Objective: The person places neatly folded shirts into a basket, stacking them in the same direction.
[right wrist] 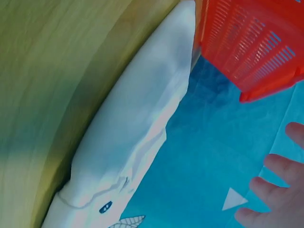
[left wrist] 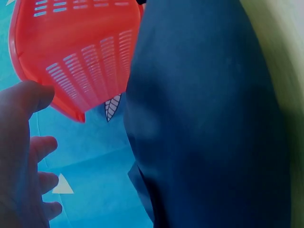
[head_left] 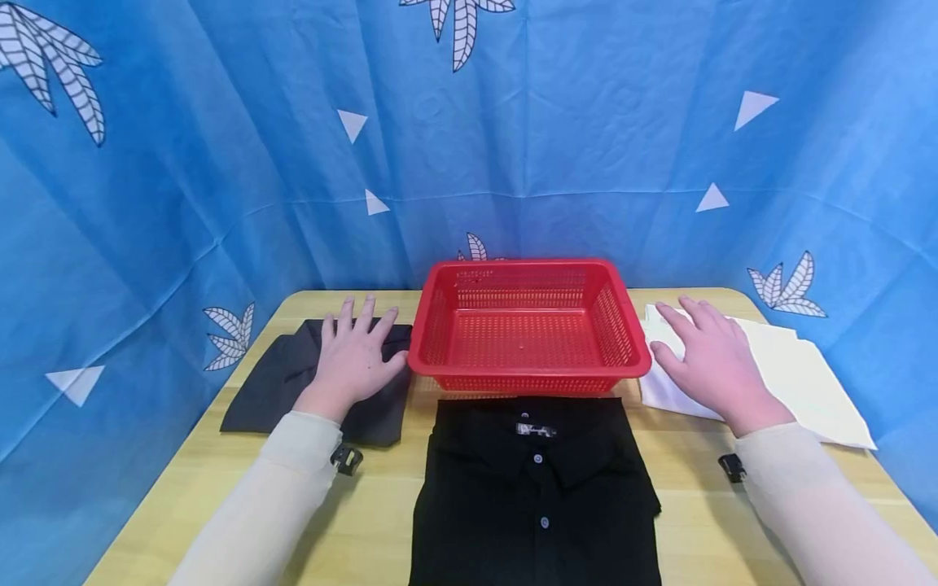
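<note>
My left hand hovers with spread fingers above a folded dark grey garment, its thumb close to the basket's left side. On the other side, my right hand is spread over a folded white garment and holds nothing. Between the hands stands a red plastic basket with perforated walls and nothing inside. A black buttoned shirt, folded with its collar toward the basket, lies in front of it. Both wrist views show the fingers apart from the cloth, near the basket.
All of these lie on a light wooden table. A blue curtain with white leaves and triangles hangs behind the table and along its sides. Each wrist carries a small black camera, the left one beside the sleeve cuff.
</note>
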`<move>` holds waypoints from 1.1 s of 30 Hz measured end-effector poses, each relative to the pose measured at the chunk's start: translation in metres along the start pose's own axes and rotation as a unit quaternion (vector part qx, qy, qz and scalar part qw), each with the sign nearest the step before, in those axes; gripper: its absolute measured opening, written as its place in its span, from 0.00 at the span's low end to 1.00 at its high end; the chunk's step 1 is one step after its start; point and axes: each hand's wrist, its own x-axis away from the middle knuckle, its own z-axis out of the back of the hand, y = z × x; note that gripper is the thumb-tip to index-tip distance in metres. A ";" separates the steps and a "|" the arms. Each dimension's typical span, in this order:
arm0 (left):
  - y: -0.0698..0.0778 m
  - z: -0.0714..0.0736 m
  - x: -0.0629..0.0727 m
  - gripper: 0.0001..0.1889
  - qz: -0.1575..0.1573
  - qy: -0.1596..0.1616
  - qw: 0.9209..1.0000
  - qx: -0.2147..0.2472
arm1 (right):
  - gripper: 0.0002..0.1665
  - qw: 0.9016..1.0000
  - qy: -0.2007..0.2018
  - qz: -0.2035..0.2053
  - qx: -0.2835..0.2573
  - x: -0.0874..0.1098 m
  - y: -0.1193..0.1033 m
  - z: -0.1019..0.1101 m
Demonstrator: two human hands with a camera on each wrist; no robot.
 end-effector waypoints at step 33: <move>0.020 0.026 0.034 0.47 -0.049 0.080 0.994 0.057 | 0.37 0.994 -0.046 -0.004 -0.098 0.019 -0.013 0.018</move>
